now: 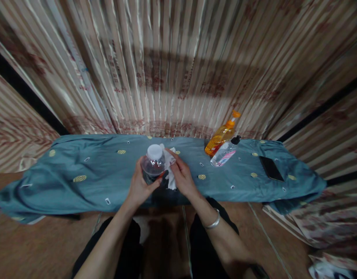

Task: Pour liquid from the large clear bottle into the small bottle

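Note:
My left hand (141, 185) is wrapped round a clear plastic bottle (151, 166) with a white cap, near the front middle of the cloth-covered table. The bottle's lower part is partly hidden by my fingers. On its right side, my right hand (181, 175) pinches a crumpled white tissue (170, 170), whose lower end hangs down. The tissue is against or very close to the bottle's side; I cannot tell whether it presses on it. A small pale thing shows just behind the cap, too small to name.
A teal patterned cloth (102, 170) covers the narrow table. To the right stand an orange pump bottle (220, 137) and a clear bottle with a black cap (225, 152). Farther right lies a dark phone (271, 168). Striped curtains (172, 69) hang behind; dark poles slant at both sides.

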Demonstrator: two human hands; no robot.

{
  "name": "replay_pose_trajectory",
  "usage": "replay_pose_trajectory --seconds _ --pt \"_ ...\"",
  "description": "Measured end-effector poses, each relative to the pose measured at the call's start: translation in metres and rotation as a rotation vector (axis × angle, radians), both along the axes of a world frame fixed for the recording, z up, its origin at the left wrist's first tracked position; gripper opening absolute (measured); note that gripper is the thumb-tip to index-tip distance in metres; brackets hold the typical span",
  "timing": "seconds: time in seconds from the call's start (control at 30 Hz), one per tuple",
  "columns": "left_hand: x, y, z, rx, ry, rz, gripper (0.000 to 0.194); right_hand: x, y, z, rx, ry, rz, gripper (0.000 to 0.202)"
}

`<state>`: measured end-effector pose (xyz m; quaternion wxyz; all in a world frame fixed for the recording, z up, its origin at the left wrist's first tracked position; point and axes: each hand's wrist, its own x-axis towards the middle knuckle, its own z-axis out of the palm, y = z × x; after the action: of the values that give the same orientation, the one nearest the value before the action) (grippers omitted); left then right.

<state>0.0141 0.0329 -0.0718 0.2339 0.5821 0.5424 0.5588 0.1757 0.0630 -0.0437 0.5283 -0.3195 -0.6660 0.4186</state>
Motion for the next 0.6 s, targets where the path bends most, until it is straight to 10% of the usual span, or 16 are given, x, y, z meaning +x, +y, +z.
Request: replay_pose_trajectory --seconds 0.2,0.37,0.6 --pt "0.014 -0.003 0.008 -0.073 -0.125 -0.050 0.080 -0.001 -0.017 0.024 0.205 -0.133 -0.007 0.046" --pt "0.026 -0.014 0.018 -0.057 -0.156 -0.290 0.076 0.012 0.005 0.025 -0.116 -0.040 0.077 0.044" --pt "0.022 -0.015 0.025 -0.080 -0.566 -0.183 0.062 0.000 0.023 -0.010 -0.447 0.034 0.242 0.034"
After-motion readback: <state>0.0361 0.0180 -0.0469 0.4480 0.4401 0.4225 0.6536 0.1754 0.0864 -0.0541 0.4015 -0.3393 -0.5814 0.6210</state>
